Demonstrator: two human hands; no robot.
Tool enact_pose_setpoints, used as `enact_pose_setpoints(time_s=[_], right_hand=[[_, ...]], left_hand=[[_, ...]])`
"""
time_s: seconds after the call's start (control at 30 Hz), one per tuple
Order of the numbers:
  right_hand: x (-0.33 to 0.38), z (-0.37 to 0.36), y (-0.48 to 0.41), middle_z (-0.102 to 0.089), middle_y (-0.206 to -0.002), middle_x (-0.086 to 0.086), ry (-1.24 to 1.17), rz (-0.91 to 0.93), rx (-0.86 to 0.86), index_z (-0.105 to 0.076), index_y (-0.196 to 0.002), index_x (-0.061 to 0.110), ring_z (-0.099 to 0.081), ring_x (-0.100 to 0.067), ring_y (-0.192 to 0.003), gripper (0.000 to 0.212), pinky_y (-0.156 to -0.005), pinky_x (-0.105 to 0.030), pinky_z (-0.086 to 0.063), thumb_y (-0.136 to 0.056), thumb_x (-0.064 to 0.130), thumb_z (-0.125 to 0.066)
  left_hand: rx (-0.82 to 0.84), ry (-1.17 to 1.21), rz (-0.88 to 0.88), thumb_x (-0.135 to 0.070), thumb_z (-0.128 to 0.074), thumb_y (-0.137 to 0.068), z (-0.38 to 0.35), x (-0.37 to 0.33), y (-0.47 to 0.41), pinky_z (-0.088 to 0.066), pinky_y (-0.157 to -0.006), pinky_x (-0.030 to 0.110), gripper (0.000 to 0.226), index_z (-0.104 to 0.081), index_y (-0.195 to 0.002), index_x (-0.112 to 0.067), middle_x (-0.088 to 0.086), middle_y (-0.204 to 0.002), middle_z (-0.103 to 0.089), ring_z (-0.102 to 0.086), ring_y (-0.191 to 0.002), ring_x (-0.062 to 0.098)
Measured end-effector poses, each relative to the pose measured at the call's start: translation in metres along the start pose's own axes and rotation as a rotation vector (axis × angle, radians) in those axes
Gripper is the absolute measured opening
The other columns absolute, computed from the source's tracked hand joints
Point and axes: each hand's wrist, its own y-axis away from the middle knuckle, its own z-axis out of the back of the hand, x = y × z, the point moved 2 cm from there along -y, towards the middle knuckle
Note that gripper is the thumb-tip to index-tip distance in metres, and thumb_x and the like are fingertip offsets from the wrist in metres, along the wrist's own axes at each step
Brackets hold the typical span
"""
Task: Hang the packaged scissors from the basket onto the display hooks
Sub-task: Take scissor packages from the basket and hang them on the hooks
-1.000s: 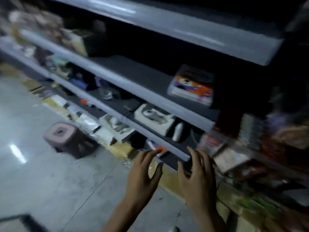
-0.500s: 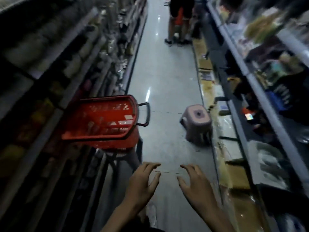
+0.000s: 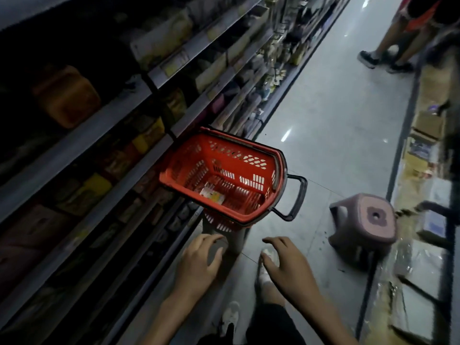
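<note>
Basket (image 3: 249,158) sits ahead, hard against the shelving (image 3: 104,135) on its left; one package (image 3: 211,195) lies inside it, stool (image 3: 366,220) off right.

I can't make out the goods on the dark shelves (image 3: 74,145) across the left of the frame; they read as dim blocks only. One pale packet (image 3: 212,195) lies in the bottom of the red basket (image 3: 239,158), too blurred for me to tell what it holds. Whatever carries the basket is mostly hidden beneath it. At upper right a second person (image 3: 389,38) is cut off above the knees by the top edge. The boxes (image 3: 427,125) along the right edge are smeared.
</note>
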Motion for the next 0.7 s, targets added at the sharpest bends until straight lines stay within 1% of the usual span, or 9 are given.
enact_pose_setpoints(time_s=[0.1, 0.2, 0.3, 0.37, 0.43, 0.5, 0.6, 0.63, 0.7], right_hand=[[-0.007, 0.010, -0.057, -0.061, -0.129, 0.007, 0.019, 0.059, 0.041, -0.063, -0.131, 0.027, -0.059, -0.013, -0.120, 0.036, -0.092, -0.029, -0.048, -0.096, 0.032, -0.064], [-0.012, 0.015, -0.117, -0.063, -0.124, 0.006, 0.050, 0.141, 0.104, -0.064, -0.130, 0.024, -0.061, -0.015, -0.115, 0.036, -0.087, -0.030, -0.049, -0.093, 0.028, -0.066], [-0.013, 0.012, -0.173, -0.062, -0.118, 0.003, 0.106, 0.203, 0.209, -0.065, -0.127, 0.020, -0.063, -0.017, -0.106, 0.034, -0.083, -0.032, -0.051, -0.094, 0.029, -0.064], [-0.011, 0.005, -0.211, -0.062, -0.117, 0.001, 0.141, 0.235, 0.266, -0.064, -0.126, 0.020, -0.063, -0.021, -0.106, 0.034, -0.083, -0.035, -0.052, -0.094, 0.030, -0.063], [-0.008, -0.007, -0.244, -0.063, -0.117, -0.005, 0.174, 0.237, 0.322, -0.063, -0.126, 0.016, -0.063, -0.026, -0.106, 0.036, -0.084, -0.038, -0.052, -0.094, 0.031, -0.062], [-0.004, -0.027, -0.277, -0.063, -0.117, -0.010, 0.217, 0.222, 0.392, -0.062, -0.124, 0.011, -0.064, -0.032, -0.107, 0.037, -0.086, -0.041, -0.053, -0.094, 0.031, -0.062], [-0.004, -0.076, -0.323, -0.065, -0.120, -0.016, 0.244, 0.157, 0.510, -0.061, -0.123, 0.008, -0.063, -0.036, -0.112, 0.037, -0.092, -0.040, -0.050, -0.094, 0.030, -0.061], [-0.005, -0.096, -0.337, -0.065, -0.121, -0.017, 0.248, 0.130, 0.549, -0.062, -0.121, 0.008, -0.063, -0.036, -0.113, 0.035, -0.092, -0.040, -0.050, -0.093, 0.030, -0.060], [-0.012, -0.139, -0.363, -0.068, -0.121, -0.018, 0.260, 0.074, 0.616, -0.065, -0.116, 0.010, -0.065, -0.036, -0.112, 0.034, -0.090, -0.039, -0.052, -0.091, 0.032, -0.058]], left_hand=[[-0.049, -0.129, 0.062, -0.049, -0.046, -0.095, -0.008, 0.004, -0.032, -0.056, -0.095, 0.043, 0.047, -0.069, -0.129, -0.026, -0.006, -0.125, -0.066, -0.067, -0.114, 0.020], [-0.097, -0.272, 0.114, -0.046, -0.046, -0.094, -0.015, 0.003, -0.067, -0.055, -0.091, 0.042, 0.046, -0.070, -0.128, -0.025, -0.006, -0.121, -0.067, -0.067, -0.111, 0.022], [-0.120, -0.346, 0.160, -0.041, -0.057, -0.093, -0.022, 0.010, -0.102, -0.055, -0.087, 0.041, 0.039, -0.070, -0.126, -0.024, -0.005, -0.116, -0.067, -0.067, -0.106, 0.023], [-0.110, -0.365, 0.212, -0.034, -0.070, -0.091, -0.028, 0.018, -0.126, -0.053, -0.089, 0.043, 0.039, -0.068, -0.128, -0.023, -0.001, -0.119, -0.066, -0.066, -0.108, 0.026], [-0.100, -0.404, 0.231, -0.031, -0.076, -0.090, -0.032, 0.027, -0.146, -0.052, -0.091, 0.045, 0.041, -0.068, -0.129, -0.023, 0.002, -0.122, -0.065, -0.065, -0.111, 0.028], [-0.096, -0.441, 0.224, -0.035, -0.071, -0.091, -0.036, 0.042, -0.167, -0.050, -0.096, 0.047, 0.038, -0.068, -0.128, -0.023, 0.005, -0.124, -0.065, -0.062, -0.114, 0.029], [-0.072, -0.504, 0.196, -0.042, -0.055, -0.094, -0.044, 0.069, -0.193, -0.041, -0.106, 0.049, 0.040, -0.072, -0.123, -0.021, 0.008, -0.125, -0.066, -0.061, -0.118, 0.031], [-0.052, -0.526, 0.182, -0.043, -0.053, -0.094, -0.047, 0.079, -0.200, -0.039, -0.109, 0.050, 0.040, -0.075, -0.119, -0.020, 0.009, -0.122, -0.067, -0.062, -0.117, 0.032], [-0.025, -0.545, 0.123, -0.040, -0.055, -0.092, -0.052, 0.096, -0.213, -0.038, -0.113, 0.053, 0.037, -0.079, -0.109, -0.018, 0.008, -0.114, -0.071, -0.066, -0.111, 0.031]])
